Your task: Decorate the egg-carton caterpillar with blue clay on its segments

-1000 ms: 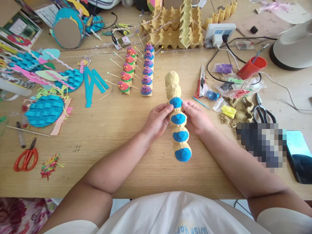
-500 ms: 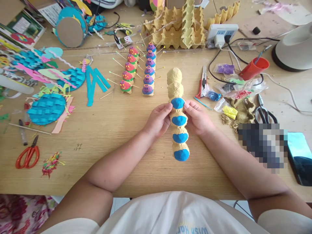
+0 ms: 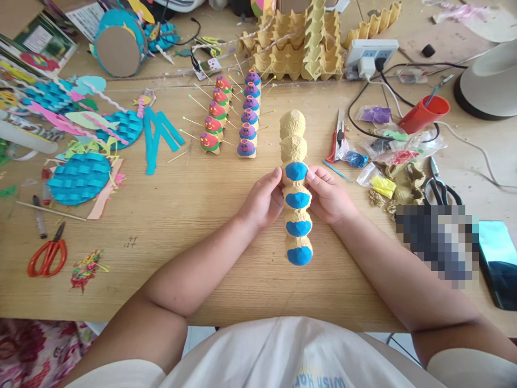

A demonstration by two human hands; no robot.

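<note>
Blue caps, modelling clay by the look of it, sit on four of the six bumps of this egg-carton strip. The two bumps up at 12 o'clock are bare pulp; the coloured ones run down towards 6. The strip is mid-view with both hands on it: left hand holding the edge at 9 o'clock, right hand mirroring it at 3, both narrowed onto the cardboard around the third bump down. Can't tell from up here whether the low end touches the desk.

My read: the step in hand is capping the bumps one by one, about two thirds through, and this grip looks more like checking than pressing. If so, the next move calls for freeing one hand, steadying the strip with the other and getting more blue for a bare bump. The blue clay packet is handy at 2 o'clock, with a thin blue stick lying just beside it.

FWIW the purple-blue strip and red-green strip around 10 to 11 have faces and thin stalks, so I'd guess they're the pattern. Go easy squeezing, pulp could buckle.
</note>
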